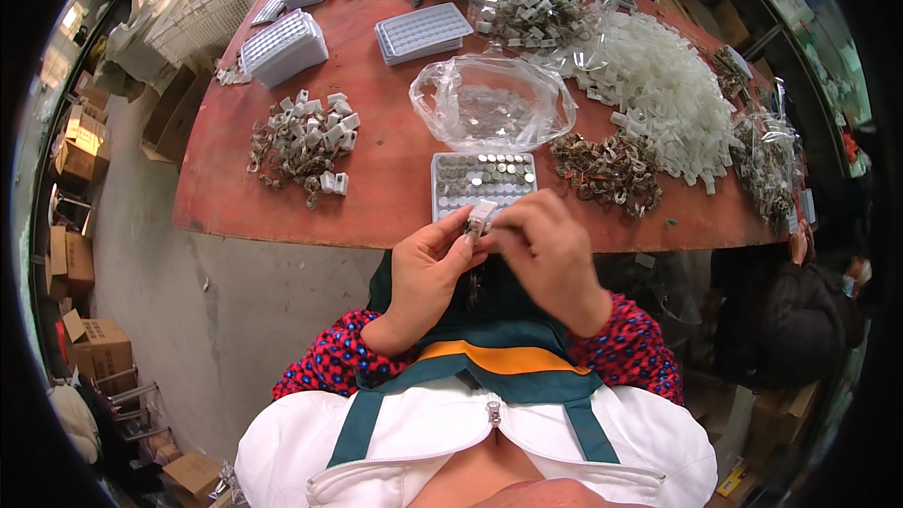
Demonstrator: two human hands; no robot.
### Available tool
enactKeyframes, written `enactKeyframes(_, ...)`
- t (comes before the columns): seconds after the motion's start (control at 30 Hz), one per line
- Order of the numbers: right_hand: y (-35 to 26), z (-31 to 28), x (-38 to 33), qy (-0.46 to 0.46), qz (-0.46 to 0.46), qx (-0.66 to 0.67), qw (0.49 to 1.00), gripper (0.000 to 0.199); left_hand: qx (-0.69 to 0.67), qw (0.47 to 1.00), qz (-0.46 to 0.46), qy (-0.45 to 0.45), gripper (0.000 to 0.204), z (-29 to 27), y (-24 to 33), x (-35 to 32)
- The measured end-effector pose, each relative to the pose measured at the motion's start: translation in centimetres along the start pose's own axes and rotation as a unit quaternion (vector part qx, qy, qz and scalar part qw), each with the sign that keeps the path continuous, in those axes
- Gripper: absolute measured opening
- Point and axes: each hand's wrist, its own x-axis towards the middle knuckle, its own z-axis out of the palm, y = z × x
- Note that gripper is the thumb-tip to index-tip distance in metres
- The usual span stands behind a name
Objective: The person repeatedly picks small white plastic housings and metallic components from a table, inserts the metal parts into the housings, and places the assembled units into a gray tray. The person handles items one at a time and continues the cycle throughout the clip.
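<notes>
Two hands meet over the near edge of the bench, and between them sits one small white plastic block (482,216). The fingers (450,229) of the left hand (428,268) are closed on its left side, together with a small dark metal piece that I cannot see clearly. The fingers (508,226) of the right hand (550,259) are pinched on its right side. I think the block is held from both sides so that it stays steady while the small piece is pressed against it.

Just behind the fingers lies a grey rectangular plastic tray (442,169) with many small cells, partly filled with shiny round parts; it is close, probably for a short reach. Further back, a crumpled clear plastic bag (494,103) lies open. To the right of the tray is a heap of brownish metal clips (607,169), and beyond it a large pile of white plastic blocks (673,94). To the left, a mixed heap of clips and white blocks (301,141) lies well apart from the hands. Stacks of empty grey trays (282,47) stand at the far side of the round red-brown bench (376,198). Nothing stands between the hands and the tray. At the right edge another person in a dark jacket (800,320) is sitting.
</notes>
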Motion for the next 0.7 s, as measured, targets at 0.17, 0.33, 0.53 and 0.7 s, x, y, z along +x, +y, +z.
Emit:
enactKeyframes(0.17,-0.7,2.0,-0.6,0.023,0.015,-0.019,0.999,0.015,-0.006,0.999,0.039,-0.013,0.041,0.3,-0.2,-0.5)
enactKeyframes(0.33,-0.1,2.1,-1.0,0.023,-0.022,-0.030,0.999,0.015,0.032,0.999,0.043,-0.004,0.040,-0.1,-0.6,-0.5)
enactKeyframes(0.53,0.8,2.6,0.1,-0.006,-0.006,-0.006,1.000,0.012,-0.007,0.999,0.003,0.039,0.040,-1.2,-0.4,0.1)
enactKeyframes(0.7,4.6,2.5,3.4,0.029,0.006,-0.151,0.988,0.012,-0.008,0.998,-0.012,0.068,0.040,-1.4,0.2,0.2)
